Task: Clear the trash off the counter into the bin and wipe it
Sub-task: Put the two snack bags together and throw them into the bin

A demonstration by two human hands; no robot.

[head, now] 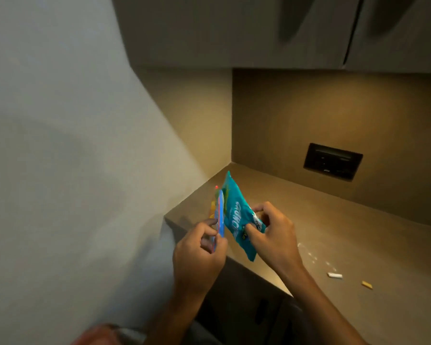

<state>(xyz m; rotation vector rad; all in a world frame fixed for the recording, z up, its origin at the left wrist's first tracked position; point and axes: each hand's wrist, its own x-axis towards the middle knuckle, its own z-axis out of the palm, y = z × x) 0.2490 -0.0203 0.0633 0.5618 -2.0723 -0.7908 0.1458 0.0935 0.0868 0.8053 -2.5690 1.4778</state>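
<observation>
A teal snack bag (234,207) is held upright above the left end of the brown counter (334,235), and my right hand (271,235) pinches its lower right side. My left hand (199,252) grips a thinner blue and red wrapper (220,215), held edge-on just left of the teal bag; something yellow shows behind it. On the counter to the right lie a small white scrap (335,275), a small tan scrap (367,285) and a smear of white crumbs (309,252). No bin is in view.
A pale wall (60,145) fills the left side. Dark upper cabinets (234,31) hang overhead. A black socket plate (332,165) sits in the backsplash. Dark lower cabinet fronts (259,307) run under the counter edge.
</observation>
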